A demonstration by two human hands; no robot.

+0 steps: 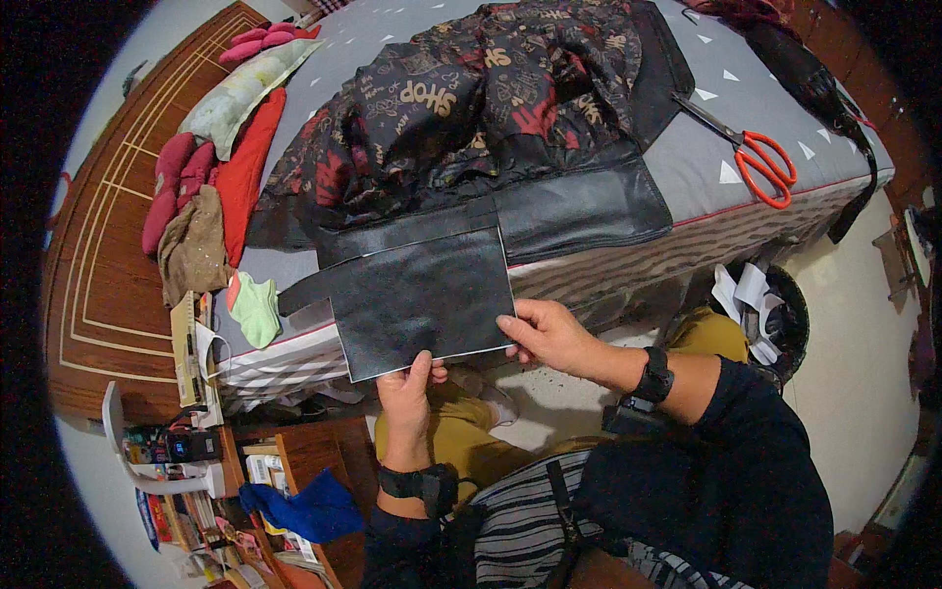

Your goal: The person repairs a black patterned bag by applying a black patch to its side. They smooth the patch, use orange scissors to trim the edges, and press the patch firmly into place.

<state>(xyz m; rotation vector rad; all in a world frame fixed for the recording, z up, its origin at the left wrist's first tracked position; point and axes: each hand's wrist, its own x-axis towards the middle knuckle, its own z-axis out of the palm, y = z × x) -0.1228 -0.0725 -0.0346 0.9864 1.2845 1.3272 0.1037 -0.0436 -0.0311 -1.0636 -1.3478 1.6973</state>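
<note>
Both my hands hold a rectangular piece of black leather-like material [422, 304] with pale cut edges. My left hand [407, 385] pinches its bottom edge, thumb on top. At the lower right corner my right hand [545, 332] grips it, thumb on top and fingers underneath. The piece overlaps the near edge of a black leather-like jacket [589, 211], which lies spread on the bed with its dark printed lining [432, 103] bunched up. To the jacket's right rests a pair of scissors [751, 157] with orange-red handles, its blades reaching toward the black material.
The bed [343, 39] has a grey sheet with white triangles. Socks [255, 306] and folded cloths [191, 236] lie along its left side. A black bin [790, 324] with white scraps stands at right. A desk lamp [128, 452], books and a blue cloth [309, 506] are at lower left.
</note>
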